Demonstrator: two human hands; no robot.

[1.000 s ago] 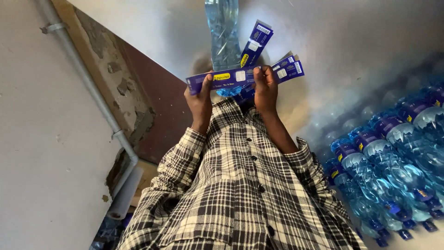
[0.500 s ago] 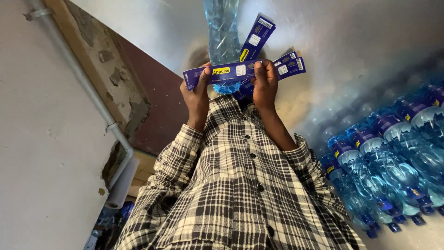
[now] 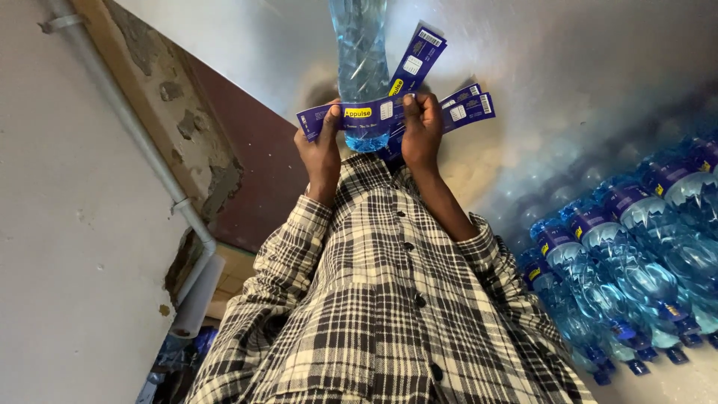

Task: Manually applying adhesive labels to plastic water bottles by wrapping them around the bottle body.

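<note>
Both hands raised in front of the chest, working one blue label strip [image 3: 359, 114] against a clear blue plastic bottle [image 3: 360, 60] that runs up out of the top of the view. Left hand [image 3: 321, 153]: thumb and fingers closed on the strip's left end. Right hand [image 3: 422, 135]: closed on the strip's right part, and also clamping a fan of spare label strips [image 3: 449, 82] that stick out up and to the right. Strip lies flat across the bottle's lower end, touching it; neither end is wrapped round yet.

Judgement: step in hand is placing the label on the bottle. Next move calls for keeping the strip level and taut while the ends go round, without dropping the spares.

Surroundings: pale smooth surface [image 3: 583, 67] behind the bottle; stacked labelled bottles [image 3: 636, 262] at right; grey pipe [image 3: 142, 142] on a chipped wall at left; checked shirt [image 3: 389, 314] fills the foreground
</note>
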